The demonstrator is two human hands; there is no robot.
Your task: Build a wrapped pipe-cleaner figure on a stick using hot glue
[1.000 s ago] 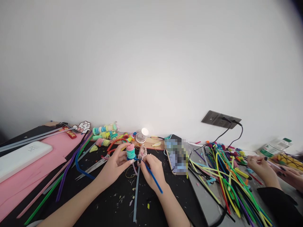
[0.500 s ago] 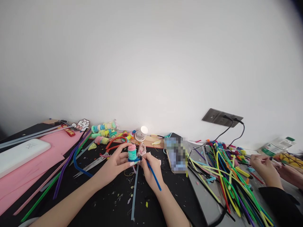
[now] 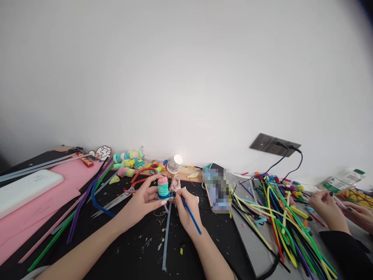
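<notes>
My left hand (image 3: 145,199) is closed around a coiled pipe-cleaner piece (image 3: 163,187), pink on top, turquoise in the middle and blue at the bottom. The coil stands upright between the thumb and fingers. A blue pipe cleaner (image 3: 192,218) runs from the coil's base through my right hand (image 3: 187,206), which pinches it close to the coil. Its loose end lies slanted over the back of that hand. Behind the right fingers is a small pinkish object (image 3: 175,182), partly hidden. Beneath both hands lies a pale grey-blue strip (image 3: 166,241).
Scissors (image 3: 113,204) with red handles lie left of my hands. Finished coils (image 3: 128,156), a paper cup (image 3: 175,164) and a phone (image 3: 217,190) stand or lie behind. A pile of pipe cleaners (image 3: 282,221) spreads right, beside a co-worker's hand (image 3: 328,208). Pink sheets (image 3: 70,181) lie left.
My hands keep almost the same pose around the coil, the blue strand drawn slightly closer against its base. The co-worker's hands at the right have shifted a little.
</notes>
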